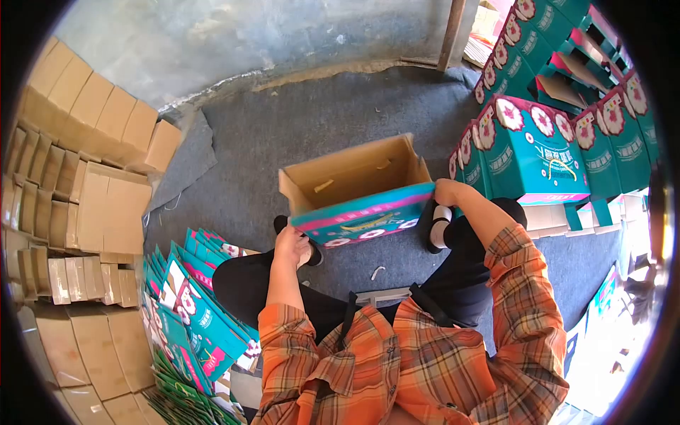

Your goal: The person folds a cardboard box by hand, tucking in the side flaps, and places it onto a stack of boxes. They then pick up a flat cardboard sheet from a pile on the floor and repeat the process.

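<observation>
An open teal box (368,212) with pink bands, white flower prints and a plain brown inside is held between my hands, above the floor in front of my legs. My left hand (292,248) grips its near left corner. At its near right corner, my right hand (446,193) has its fingers closed on the edge. The box's top opening faces up and shows a small yellow piece on the inner wall. A yellow cord handle shows on the near teal side.
Flat teal cartons (205,319) lie piled at my left. Brown cardboard boxes (113,212) are stacked along the left side. Assembled teal boxes (545,156) stand in rows at the right. A wooden post (451,35) stands by the grey wall (248,35).
</observation>
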Demonstrator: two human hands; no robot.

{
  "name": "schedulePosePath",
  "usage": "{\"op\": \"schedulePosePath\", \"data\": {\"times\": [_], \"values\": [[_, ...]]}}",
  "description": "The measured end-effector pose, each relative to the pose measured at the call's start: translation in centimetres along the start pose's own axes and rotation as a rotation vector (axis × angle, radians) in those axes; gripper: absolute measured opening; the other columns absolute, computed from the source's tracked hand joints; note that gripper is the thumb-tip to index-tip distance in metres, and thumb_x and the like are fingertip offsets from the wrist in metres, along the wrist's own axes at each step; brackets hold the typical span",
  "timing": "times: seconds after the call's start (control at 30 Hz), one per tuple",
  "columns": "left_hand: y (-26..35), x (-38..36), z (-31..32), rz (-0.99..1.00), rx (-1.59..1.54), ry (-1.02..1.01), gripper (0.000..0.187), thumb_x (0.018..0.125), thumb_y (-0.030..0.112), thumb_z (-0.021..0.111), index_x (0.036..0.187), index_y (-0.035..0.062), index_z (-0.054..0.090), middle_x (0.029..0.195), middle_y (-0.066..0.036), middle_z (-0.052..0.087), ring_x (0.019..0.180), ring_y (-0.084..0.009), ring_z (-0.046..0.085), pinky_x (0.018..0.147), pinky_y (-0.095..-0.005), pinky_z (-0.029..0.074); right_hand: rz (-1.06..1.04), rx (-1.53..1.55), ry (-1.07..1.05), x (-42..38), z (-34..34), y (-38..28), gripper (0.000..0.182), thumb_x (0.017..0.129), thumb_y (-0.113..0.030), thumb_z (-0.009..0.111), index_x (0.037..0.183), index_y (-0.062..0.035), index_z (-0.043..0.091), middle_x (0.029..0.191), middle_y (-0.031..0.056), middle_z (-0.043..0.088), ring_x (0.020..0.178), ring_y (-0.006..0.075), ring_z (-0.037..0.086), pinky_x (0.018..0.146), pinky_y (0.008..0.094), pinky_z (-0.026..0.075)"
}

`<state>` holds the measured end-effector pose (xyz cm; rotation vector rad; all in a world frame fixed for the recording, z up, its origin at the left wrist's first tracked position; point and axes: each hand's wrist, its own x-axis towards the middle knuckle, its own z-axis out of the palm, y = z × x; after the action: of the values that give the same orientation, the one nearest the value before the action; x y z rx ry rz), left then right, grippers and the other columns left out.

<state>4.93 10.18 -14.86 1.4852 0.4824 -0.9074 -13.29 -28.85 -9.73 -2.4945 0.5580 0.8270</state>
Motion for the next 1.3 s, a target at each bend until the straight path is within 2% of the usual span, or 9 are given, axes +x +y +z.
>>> {"op": "schedulePosePath", "data": {"times": [0.03,0.3,0.47,0.63,0.8,0.93,1.1,1.2,1.3], "values": [[-0.1,0.3,-0.2,-0.001,-0.002,0.007,0.054,0.091,0.055,0.051,0.113,0.0062,0.054,0.122,-0.012,0.053,0.121,-0.0324,0.044,0.098,-0.0557,0.033,0.214,-0.018,0.045,-0.6,-0.3,-1.2,0.028,0.077,-0.006,0.057,0.102,-0.0011,0.069,0.107,0.0234,0.064,0.1,0.0354,0.063,0.085,0.0406,0.051],[3.1,-5.5,3.7,0.477,0.153,0.043,0.06,0.087,0.045,0.062,0.13,0.0065,0.049,0.121,-0.013,0.053,0.103,-0.0252,0.054,0.085,-0.0407,0.046,0.019,-0.084,0.157,0.7,-2.0,1.3,0.033,0.079,-0.006,0.051,0.107,-0.0025,0.066,0.112,0.0239,0.061,0.106,0.0371,0.059,0.087,0.0438,0.049],[2.3,-3.9,3.9,0.722,0.647,0.247,0.054,0.082,0.027,0.066,0.128,0.0035,0.051,0.109,-0.016,0.052,0.099,-0.0282,0.056,0.087,-0.0388,0.046,0.097,0.589,0.293,-3.3,-5.5,-3.5,0.04,0.088,-0.032,0.056,0.114,-0.0026,0.06,0.092,0.0139,0.066,0.082,0.0292,0.065,0.048,0.0355,0.055],[2.7,-5.0,4.8,0.733,0.798,0.283,0.051,0.082,0.027,0.064,0.128,0.0081,0.053,0.104,-0.015,0.053,0.092,-0.0278,0.057,0.081,-0.0375,0.047,-0.043,0.603,0.302,-2.3,-3.9,-3.6,0.049,0.086,-0.034,0.061,0.123,-0.0035,0.055,0.087,0.0153,0.065,0.064,0.0238,0.064,0.047,0.0347,0.054],[2.6,-4.4,4.6,0.719,0.803,0.074,0.062,0.082,0.033,0.067,0.133,0.0027,0.047,0.102,-0.015,0.056,0.088,-0.0255,0.058,0.077,-0.0347,0.048,-0.094,0.379,0.338,-2.1,-4.1,-4.8,0.049,0.085,-0.028,0.062,0.126,-0.0029,0.053,0.089,0.0167,0.066,0.074,0.0251,0.065,0.071,0.0376,0.054],[2.5,-3.4,4.5,0.542,0.715,-0.083,0.076,0.083,0.043,0.067,0.134,-0.0067,0.042,0.116,-0.018,0.052,0.098,-0.0259,0.057,0.082,-0.0335,0.048,-0.167,0.482,0.252,0.4,-2.6,-3.0,0.046,0.089,-0.023,0.059,0.129,-0.0011,0.051,0.094,0.0122,0.064,0.076,0.0175,0.06,0.063,0.0318,0.05],[3.1,-4.5,4.4,0.629,0.984,-0.075,0.077,0.082,0.048,0.065,0.137,-0.0009,0.042,0.129,-0.02,0.047,0.118,-0.03,0.049,0.097,-0.0378,0.042,-0.165,0.343,0.132,1.7,-2.1,-3.2,0.046,0.089,-0.023,0.057,0.126,0.0037,0.052,0.11,0.0165,0.064,0.096,0.0258,0.061,0.083,0.0356,0.048],[4.2,-5.6,4.2,0.418,1.037,-0.304,0.082,0.079,0.053,0.065,0.137,-0.0007,0.042,0.152,-0.018,0.022,0.14,-0.0328,0.024,0.111,-0.0406,0.027,-0.176,0.164,0.129,2.1,-1.7,-3.9,0.047,0.089,-0.023,0.055,0.125,0.0062,0.052,0.114,0.0204,0.063,0.104,0.0309,0.061,0.089,0.039,0.046],[4.2,-6.2,4.0,0.492,1.142,-0.326,0.079,0.079,0.048,0.067,0.136,-0.0015,0.043,0.146,-0.02,0.035,0.133,-0.0323,0.037,0.107,-0.0382,0.033,-0.116,0.127,0.046,3.2,-1.5,-4.2,0.045,0.087,-0.029,0.056,0.121,0.0003,0.058,0.119,0.0237,0.059,0.11,0.0353,0.058,0.094,0.0404,0.044]]}}
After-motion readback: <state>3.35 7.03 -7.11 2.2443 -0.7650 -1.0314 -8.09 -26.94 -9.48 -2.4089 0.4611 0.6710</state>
